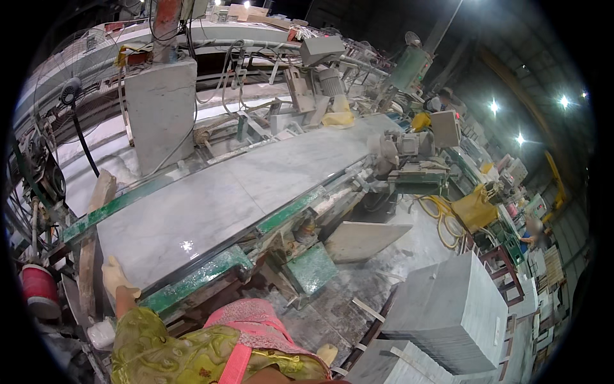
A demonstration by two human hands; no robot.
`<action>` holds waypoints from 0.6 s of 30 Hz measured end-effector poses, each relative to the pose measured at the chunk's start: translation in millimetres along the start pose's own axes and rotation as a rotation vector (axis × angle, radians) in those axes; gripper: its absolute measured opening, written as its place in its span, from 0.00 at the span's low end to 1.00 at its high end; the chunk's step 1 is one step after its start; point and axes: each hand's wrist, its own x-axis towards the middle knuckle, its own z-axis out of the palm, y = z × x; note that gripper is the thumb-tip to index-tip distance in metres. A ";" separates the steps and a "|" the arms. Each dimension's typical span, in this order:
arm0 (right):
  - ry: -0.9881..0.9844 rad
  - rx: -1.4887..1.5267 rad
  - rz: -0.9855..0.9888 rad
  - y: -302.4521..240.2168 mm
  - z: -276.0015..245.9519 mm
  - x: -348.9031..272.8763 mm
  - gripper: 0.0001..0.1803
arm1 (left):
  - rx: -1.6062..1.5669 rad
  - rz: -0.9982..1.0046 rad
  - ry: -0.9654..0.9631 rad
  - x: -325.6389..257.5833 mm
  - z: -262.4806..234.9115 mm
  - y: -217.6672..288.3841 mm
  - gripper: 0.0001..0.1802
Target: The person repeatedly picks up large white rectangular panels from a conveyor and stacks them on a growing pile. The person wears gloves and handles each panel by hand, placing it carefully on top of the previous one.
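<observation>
A long, wet, pale grey marble slab [173,221] lies on a green-framed machine bed. A thin seam separates it from another marble slab [307,157] farther along. My left hand [116,276], in a cream glove, touches the near left corner of the first slab. Its fingers are stretched out against the slab's end. Low in the view, beside my pink and green clothing, shows a small part of my right hand [327,354], also gloved. Its fingers are mostly hidden, and I cannot make out anything in it.
Green frame blocks [198,278] edge the bed's near side. A motor unit [409,144] stands over its far end. A tilted stone panel [364,240] leans below. Stacked grey slabs [448,307] stand at right, near a yellow hose [448,221]. At left is a red drum [39,285].
</observation>
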 end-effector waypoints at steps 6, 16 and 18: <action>0.026 -0.026 -0.019 17.5 3.1 17.6 0.15 | -0.048 0.032 -0.038 51.0 11.9 -40.1 0.42; -0.165 -0.049 -0.099 -42.9 -10.6 19.2 0.11 | 0.103 0.211 0.081 82.7 26.1 -84.2 0.42; -0.186 0.048 -0.064 -48.7 -5.2 16.1 0.11 | 0.108 0.187 0.066 94.4 25.0 -88.9 0.37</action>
